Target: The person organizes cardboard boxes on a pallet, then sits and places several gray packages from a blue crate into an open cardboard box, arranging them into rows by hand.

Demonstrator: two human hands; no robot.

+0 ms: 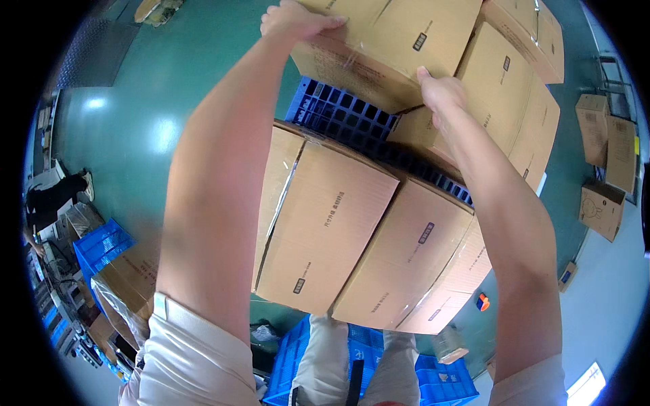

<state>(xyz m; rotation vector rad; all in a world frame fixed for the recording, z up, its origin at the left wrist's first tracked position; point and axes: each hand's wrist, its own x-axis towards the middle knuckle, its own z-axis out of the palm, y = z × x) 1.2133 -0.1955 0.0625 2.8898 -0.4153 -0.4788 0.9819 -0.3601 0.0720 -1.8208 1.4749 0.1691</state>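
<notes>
A large brown cardboard box [379,40] is between my two hands at the far side of a blue plastic pallet [338,108]. My left hand [296,20] grips its left side, thumb lying along the top. At its near right corner is my right hand [441,93], thumb on the top face and the other fingers partly hidden. Closer to me, two taped cartons sit side by side: a left carton [332,210] and a right carton [406,247]. Another carton [497,95] stands against the held box on the right. Bare pallet grid shows between the near cartons and the held box.
Blue crates [288,362] stand around my legs. An orange and blue roundish object [482,302] lies on the green floor. Several cartons [601,206] line the right wall. At the left are a person in dark clothes [57,196], a blue crate [101,243] and an opened-looking carton [128,277].
</notes>
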